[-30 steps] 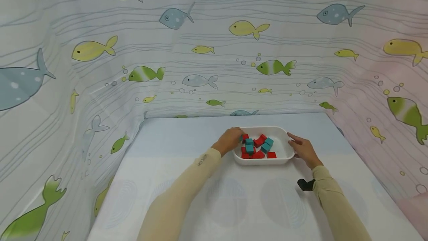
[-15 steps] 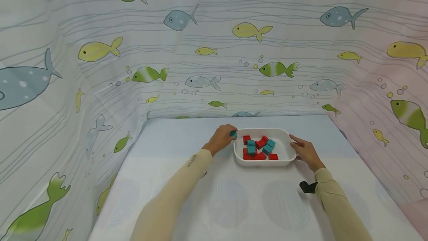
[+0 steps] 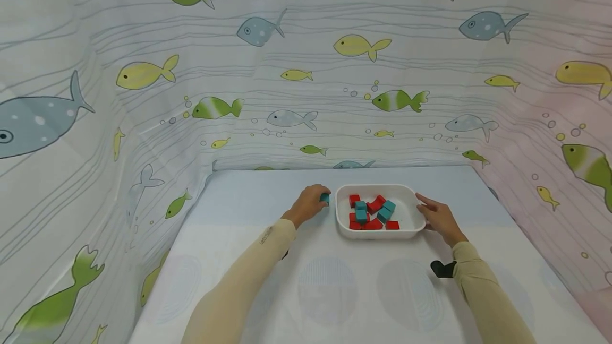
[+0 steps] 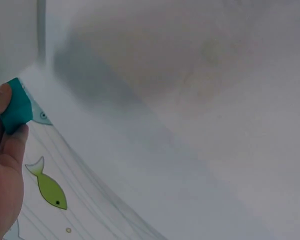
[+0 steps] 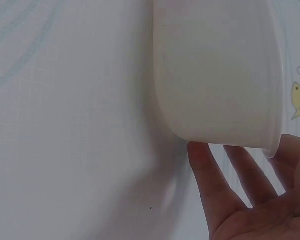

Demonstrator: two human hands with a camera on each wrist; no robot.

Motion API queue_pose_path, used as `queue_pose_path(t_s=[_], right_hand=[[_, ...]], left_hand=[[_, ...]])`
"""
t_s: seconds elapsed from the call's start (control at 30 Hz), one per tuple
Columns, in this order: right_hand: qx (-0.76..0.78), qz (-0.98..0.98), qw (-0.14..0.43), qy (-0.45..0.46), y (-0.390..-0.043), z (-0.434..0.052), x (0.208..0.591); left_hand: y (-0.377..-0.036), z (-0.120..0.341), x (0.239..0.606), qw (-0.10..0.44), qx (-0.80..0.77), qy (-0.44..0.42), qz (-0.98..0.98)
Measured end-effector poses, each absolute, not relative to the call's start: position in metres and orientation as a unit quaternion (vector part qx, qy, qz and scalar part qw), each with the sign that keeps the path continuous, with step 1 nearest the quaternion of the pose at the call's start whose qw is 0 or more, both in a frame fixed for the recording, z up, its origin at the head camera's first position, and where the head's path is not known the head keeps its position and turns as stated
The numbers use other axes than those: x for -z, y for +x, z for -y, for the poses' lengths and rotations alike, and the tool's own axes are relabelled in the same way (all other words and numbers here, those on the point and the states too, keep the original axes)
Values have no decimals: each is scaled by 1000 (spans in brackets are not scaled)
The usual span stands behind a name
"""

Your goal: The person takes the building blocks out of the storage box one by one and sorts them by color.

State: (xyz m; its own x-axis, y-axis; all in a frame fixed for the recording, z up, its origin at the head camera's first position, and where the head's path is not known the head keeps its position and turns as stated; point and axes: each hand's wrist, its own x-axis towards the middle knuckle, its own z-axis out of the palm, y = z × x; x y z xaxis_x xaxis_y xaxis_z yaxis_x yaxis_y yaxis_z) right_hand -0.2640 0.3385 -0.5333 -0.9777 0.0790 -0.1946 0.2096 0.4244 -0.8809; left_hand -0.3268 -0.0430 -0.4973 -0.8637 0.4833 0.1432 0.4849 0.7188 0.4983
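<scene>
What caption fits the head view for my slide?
Left hand pinches a teal block beside the white tray of red and teal blocks; right hand steadies its far side.

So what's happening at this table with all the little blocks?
A person is working with a white tray of red and teal blocks. Their left hand pinches one teal block just outside the tray's left edge, above the table. Their right hand rests open against the tray's right side.

My left hand (image 3: pixel 311 203) pinched a teal block (image 3: pixel 325 197) left of the white tray (image 3: pixel 377 232). Blocks in the tray (image 3: pixel 372 211) were red and teal. Behind the tray, the curtain (image 3: pixel 306 68) showed green, yellow and grey-blue fish. My sleeves (image 3: pixel 248 275) were beige.
</scene>
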Motion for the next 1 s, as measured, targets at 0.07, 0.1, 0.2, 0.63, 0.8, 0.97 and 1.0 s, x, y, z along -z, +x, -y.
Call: queue_pose_path(t_s=[0.07, 0.1, 0.2, 0.63, 0.8, 0.97, 1.0], right_hand=[[528, -842, 66, 88, -263, -338, 534], [528, -842, 67, 89, -263, -337, 535], [531, -840, 66, 89, -263, -337, 536], [530, -842, 56, 76, -263, -339, 535], [533, -841, 59, 74, -265, -340, 535], [535, -840, 57, 71, -265, -341, 536], [535, -840, 57, 71, -265, -341, 537]], left_hand=[[-326, 46, 502, -2, 269, -258, 928], [-325, 47, 505, -1, 267, -258, 928], [-324, 52, 511, 7, 261, -260, 930], [-321, 72, 528, 1, 268, -244, 932], [-318, 76, 536, -7, 275, -233, 933], [-317, 78, 540, -13, 286, -226, 931], [-317, 78, 541, -13, 288, -225, 931]])
